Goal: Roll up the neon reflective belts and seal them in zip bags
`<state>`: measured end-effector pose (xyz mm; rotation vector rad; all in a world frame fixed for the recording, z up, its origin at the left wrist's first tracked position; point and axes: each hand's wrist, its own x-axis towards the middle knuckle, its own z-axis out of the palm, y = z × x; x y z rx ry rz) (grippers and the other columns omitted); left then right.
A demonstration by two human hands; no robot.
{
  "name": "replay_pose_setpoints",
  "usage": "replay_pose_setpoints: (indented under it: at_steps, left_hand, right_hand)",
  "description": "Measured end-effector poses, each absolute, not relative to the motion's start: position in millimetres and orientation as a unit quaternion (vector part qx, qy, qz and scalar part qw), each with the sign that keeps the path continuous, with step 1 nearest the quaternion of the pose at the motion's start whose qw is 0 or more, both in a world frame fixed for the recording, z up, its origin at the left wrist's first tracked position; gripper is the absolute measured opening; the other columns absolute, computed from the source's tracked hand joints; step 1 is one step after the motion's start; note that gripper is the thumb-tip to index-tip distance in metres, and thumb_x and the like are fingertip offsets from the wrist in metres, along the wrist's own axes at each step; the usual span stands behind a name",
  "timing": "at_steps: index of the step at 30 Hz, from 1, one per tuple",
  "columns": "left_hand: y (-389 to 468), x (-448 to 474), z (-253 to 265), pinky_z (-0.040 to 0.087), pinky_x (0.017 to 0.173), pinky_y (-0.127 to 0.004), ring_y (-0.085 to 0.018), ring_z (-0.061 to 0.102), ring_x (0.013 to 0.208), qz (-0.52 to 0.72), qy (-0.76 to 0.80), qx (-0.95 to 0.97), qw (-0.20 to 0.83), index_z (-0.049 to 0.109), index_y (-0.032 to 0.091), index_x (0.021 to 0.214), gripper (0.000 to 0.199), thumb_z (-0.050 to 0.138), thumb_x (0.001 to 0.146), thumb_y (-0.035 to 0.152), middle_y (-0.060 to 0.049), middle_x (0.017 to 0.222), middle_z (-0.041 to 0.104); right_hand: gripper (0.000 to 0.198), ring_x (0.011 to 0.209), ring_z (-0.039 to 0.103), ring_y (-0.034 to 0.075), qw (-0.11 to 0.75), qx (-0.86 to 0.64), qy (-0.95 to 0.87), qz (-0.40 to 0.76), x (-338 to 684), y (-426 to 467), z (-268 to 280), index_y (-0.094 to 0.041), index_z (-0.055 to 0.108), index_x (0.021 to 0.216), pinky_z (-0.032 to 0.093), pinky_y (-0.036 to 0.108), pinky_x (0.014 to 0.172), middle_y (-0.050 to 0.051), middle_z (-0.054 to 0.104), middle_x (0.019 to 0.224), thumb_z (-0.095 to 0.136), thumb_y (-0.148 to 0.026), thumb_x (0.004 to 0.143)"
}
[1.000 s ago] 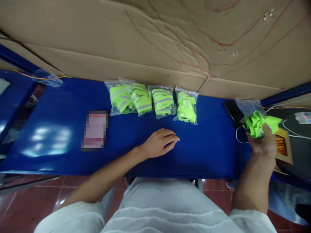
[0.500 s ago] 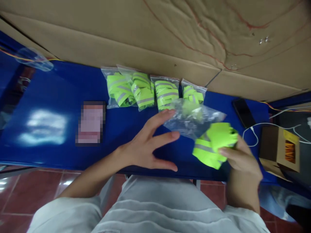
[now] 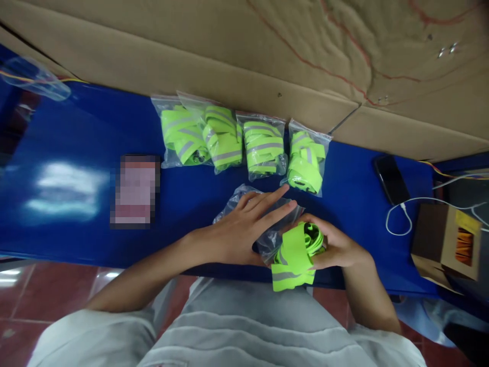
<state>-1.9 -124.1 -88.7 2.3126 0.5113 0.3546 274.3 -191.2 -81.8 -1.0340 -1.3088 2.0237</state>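
My right hand [image 3: 332, 244] is closed around a folded bundle of neon yellow-green reflective strap [image 3: 296, 257] with grey stripes, near the table's front edge. A dark part shows inside the roll's top. Across a clear plastic bag [image 3: 273, 237] lies my left hand [image 3: 239, 229], its index and middle fingers stretched out and apart; its thumb is partly hidden. The bag shows on both sides of this hand and reaches the strap bundle. Beyond my hands, several clear zip bags with similar straps stand in a row, among them a left one [image 3: 183, 135] and the rightmost one [image 3: 305, 160].
The blue table [image 3: 87, 127] backs onto a cardboard-covered panel [image 3: 191, 56]. At left lies a blurred-out rectangular item [image 3: 135, 191]. To the right are a black phone [image 3: 391, 178] with a white cable [image 3: 410, 214] and an open cardboard box [image 3: 430, 239].
My right hand has brought the strap bundle left and closer to my body. The loose clear bag has shifted left, under my left hand, uncovering the rightmost filled bag.
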Motion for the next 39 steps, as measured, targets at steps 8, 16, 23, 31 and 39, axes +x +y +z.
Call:
replay_pose_setpoints:
  at_steps: [8,16,23,31,39]
  left_hand:
    - [-116,-4,-85,0.032,0.119,-0.059,-0.042,0.047,0.141,0.127,0.28,0.852,0.424,0.012,0.03,0.17,0.128,0.087,0.073,0.067,-0.018,0.158,0.048]
    - [-114,-8,-91,0.035,0.117,-0.056,-0.041,0.051,0.136,0.181,0.231,0.808,0.511,0.026,0.035,0.166,0.122,0.088,0.067,0.071,-0.015,0.154,0.052]
    - [-114,-4,-95,0.034,0.117,-0.054,-0.039,0.051,0.138,0.185,0.223,0.798,0.528,0.033,0.034,0.163,0.112,0.086,0.072,0.069,-0.014,0.156,0.052]
    - [-113,-7,-89,0.032,0.121,-0.057,-0.042,0.045,0.143,0.082,0.15,0.834,0.524,0.02,0.027,0.169,0.13,0.087,0.067,0.072,-0.018,0.157,0.049]
    - [-113,-6,-93,0.035,0.118,-0.058,-0.039,0.047,0.14,0.119,0.167,0.814,0.543,0.019,0.028,0.168,0.112,0.077,0.082,0.07,-0.02,0.161,0.044]
  right_hand:
    - [0.047,0.147,0.05,0.033,0.357,-0.437,-0.594,0.574,295,-200,-63,-0.031,0.069,0.122,0.051,0.042,0.109,0.008,0.069,0.131,0.088,-0.042,0.079]
    - [0.056,0.145,0.055,0.03,0.311,-0.365,-0.663,0.575,271,-205,-70,-0.029,0.065,0.128,0.052,0.039,0.11,0.011,0.062,0.149,0.09,-0.04,0.079]
    - [0.058,0.144,0.057,0.026,0.286,-0.381,-0.721,0.504,261,-205,-70,-0.025,0.062,0.13,0.052,0.033,0.111,0.013,0.056,0.156,0.089,-0.031,0.08]
    - [0.054,0.142,0.059,0.022,0.283,-0.377,-0.732,0.492,272,-206,-62,-0.022,0.061,0.13,0.05,0.026,0.112,0.013,0.058,0.153,0.086,-0.038,0.085]
    - [0.056,0.147,0.054,0.024,0.298,-0.377,-0.737,0.475,274,-210,-60,-0.025,0.06,0.131,0.052,0.027,0.11,0.012,0.058,0.154,0.087,-0.035,0.083]
